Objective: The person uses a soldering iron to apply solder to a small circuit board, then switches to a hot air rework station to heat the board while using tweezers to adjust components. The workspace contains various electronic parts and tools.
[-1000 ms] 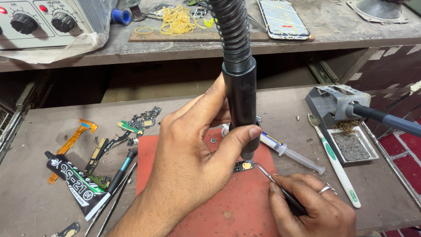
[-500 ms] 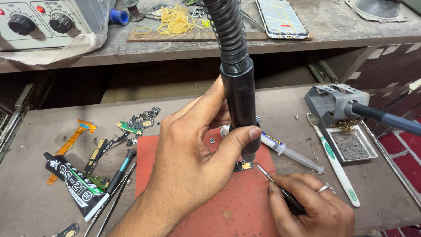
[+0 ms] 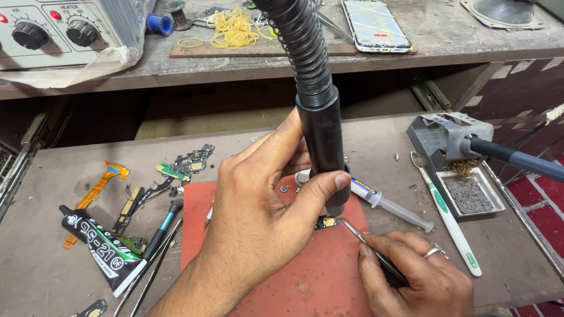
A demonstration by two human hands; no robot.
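A: Head view, item one: left hand (image 3: 264, 217). We log it closed around the black hot-air nozzle (image 3: 324, 149), thumb pressed on the front of the barrel, fingers wrapped behind. The nozzle stands nearly upright, its ribbed hose (image 3: 296, 41) running up out of the top of the picture.

B: Item two: right hand (image 3: 420, 282). We record it pinched shut on metal tweezers (image 3: 367, 243), a ring on one finger. The tweezer tips reach up and left to a small circuit part (image 3: 326, 222).

A: Location of that part: on the red mat (image 3: 305, 276), directly under the nozzle mouth, just beside our left thumb. Whether the tips actually touch it, we cannot tell.

B: Item three: the mat lies on the tabletop (image 3: 53, 276), under both hands.

A: Item four, right of the mat: a syringe (image 3: 390, 205) lying slantwise, then a white toothbrush (image 3: 447, 214), then a grey soldering stand (image 3: 452, 138) with a dark handle resting in it and a sponge tray (image 3: 470, 194) in front.

B: Item five, left of the mat: a black glue tube (image 3: 103, 249), an orange flex strip (image 3: 94, 194), green board scraps (image 3: 176, 170), thin dark tools (image 3: 161, 229).

A: Item six, upper shelf (image 3: 235, 64): a grey station with two knobs (image 3: 59, 29), yellow rubber bands (image 3: 235, 26), a phone (image 3: 376, 24) lying flat.
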